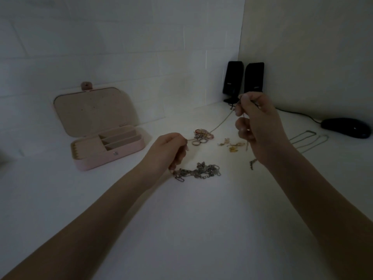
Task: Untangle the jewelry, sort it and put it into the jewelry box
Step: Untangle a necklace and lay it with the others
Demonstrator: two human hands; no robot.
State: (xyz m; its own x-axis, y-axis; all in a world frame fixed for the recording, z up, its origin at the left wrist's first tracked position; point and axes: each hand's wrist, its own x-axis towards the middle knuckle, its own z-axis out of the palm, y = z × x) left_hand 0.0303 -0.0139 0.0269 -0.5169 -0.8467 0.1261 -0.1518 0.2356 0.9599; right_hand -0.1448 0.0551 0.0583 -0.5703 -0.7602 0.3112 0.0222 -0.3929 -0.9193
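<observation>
White tiled wall and a plain side wall meet behind a white table [201,219], dimly lit. At about ten o'clock from the table's middle stands the pink jewelry box [109,150], lid tipped back and open, its beige compartments showing. The left hand [171,150] sits near the centre with fingers curled, pinching one end of a thin chain [219,126] at its fingertips; the chain runs taut up toward one o'clock to the right hand [256,126], which is raised above the table and pinches the other end between thumb and fingers.

Just below the left hand, at six o'clock from it, lies a tangle of silver chains [199,171] — touching or nearly touching the knuckles, hard to tell which. A cluster of rings [201,136] lies beneath the taut chain, and small gold pieces [232,145] rest just left of the right hand. Two necklaces [308,140] lie spread at three o'clock — beyond them a black mouse [346,130]. Two black speakers [243,79] stand in the corner at one o'clock.
</observation>
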